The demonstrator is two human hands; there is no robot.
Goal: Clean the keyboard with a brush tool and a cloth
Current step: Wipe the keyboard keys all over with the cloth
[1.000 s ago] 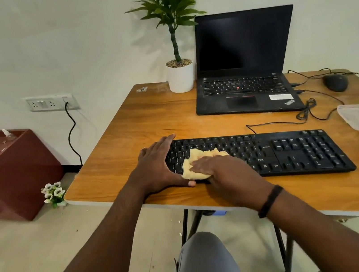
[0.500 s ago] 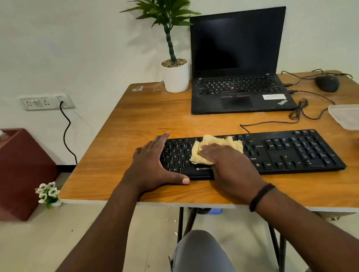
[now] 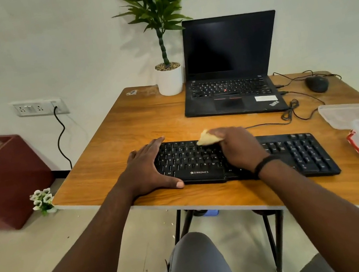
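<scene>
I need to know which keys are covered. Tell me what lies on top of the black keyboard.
On the black keyboard: the left hand resting on its left end, and the right hand pressing a crumpled yellow cloth against the top rows. Keys beneath them are hidden.

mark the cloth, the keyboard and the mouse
cloth (image 3: pixel 208 139), head view, exposed corner left of the fingers
keyboard (image 3: pixel 305 151), head view, right-hand key block
mouse (image 3: pixel 317 84), head view, top shell

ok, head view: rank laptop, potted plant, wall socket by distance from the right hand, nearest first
From the right hand:
1. Laptop, just behind it on the desk.
2. Potted plant, back of the desk, left of the laptop.
3. Wall socket, far left on the wall.
</scene>
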